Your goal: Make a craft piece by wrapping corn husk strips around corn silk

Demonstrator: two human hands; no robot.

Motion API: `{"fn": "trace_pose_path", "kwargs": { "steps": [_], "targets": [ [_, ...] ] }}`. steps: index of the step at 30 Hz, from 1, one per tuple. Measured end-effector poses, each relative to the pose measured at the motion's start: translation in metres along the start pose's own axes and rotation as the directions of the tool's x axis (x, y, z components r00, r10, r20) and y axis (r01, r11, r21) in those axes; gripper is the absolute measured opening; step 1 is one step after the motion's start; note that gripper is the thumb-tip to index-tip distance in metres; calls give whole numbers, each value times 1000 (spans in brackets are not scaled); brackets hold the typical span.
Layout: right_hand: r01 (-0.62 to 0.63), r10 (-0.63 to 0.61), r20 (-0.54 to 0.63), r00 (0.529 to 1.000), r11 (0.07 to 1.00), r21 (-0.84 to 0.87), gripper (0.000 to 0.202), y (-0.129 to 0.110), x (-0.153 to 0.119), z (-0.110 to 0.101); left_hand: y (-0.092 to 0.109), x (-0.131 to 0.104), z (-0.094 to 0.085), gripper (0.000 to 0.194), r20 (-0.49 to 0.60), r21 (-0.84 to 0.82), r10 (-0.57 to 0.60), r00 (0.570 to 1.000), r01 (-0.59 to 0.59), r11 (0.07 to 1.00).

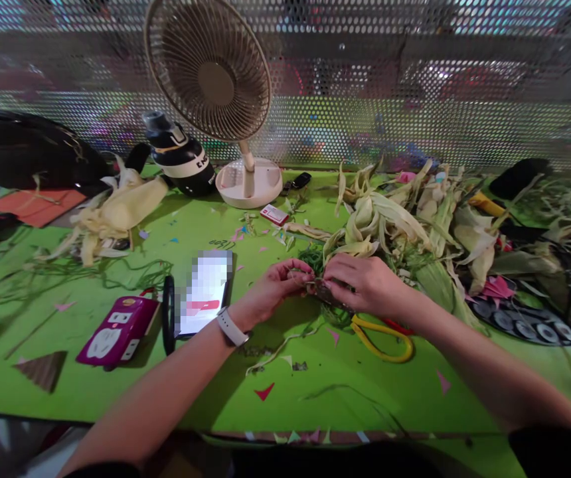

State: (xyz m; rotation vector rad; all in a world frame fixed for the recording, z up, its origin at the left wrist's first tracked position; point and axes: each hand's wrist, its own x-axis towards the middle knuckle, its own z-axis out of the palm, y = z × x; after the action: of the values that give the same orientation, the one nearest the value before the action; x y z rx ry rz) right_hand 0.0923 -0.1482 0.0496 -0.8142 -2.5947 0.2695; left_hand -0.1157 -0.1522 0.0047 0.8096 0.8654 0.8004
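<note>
My left hand (273,290) and my right hand (368,284) meet above the middle of the green table (275,411). Both are closed, thumbs and fingertips pinching at a small, thin, brownish piece between them. It is too small and too covered to name. Green strands (310,255) lie just behind the fingertips, and a large heap of dried corn husks (385,222) spreads behind and to the right of my right hand. Below that hand rests a yellow loop-shaped handle (384,342), partly hidden, with something red beside it.
A fan (248,182) and a black bottle (186,166) stand at the back before a perforated metal screen (415,86). Left of my hands lie a lit phone (208,292), a purple case (116,332) and more husks (126,206). Paper scraps, including a red one (264,392), dot the table.
</note>
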Motion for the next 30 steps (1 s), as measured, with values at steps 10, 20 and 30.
{"fn": "trace_pose_path", "kwargs": {
  "steps": [10, 20, 30],
  "targets": [
    [-2, 1, 75, 997, 1000, 16, 16, -6, -1, 5, 0, -2, -1, 26, -21, -59, 37, 999, -38, 998],
    [5, -7, 61, 998, 999, 35, 14, -6, 0, 8, 0, -2, 2, 31, -31, -49, 30, 999, -32, 998],
    [-15, 15, 9, 1000, 1000, 3, 38, -12, -2, 8, -1, -3, 2, 34, -76, -76, 28, 997, -34, 997]
  ]
}}
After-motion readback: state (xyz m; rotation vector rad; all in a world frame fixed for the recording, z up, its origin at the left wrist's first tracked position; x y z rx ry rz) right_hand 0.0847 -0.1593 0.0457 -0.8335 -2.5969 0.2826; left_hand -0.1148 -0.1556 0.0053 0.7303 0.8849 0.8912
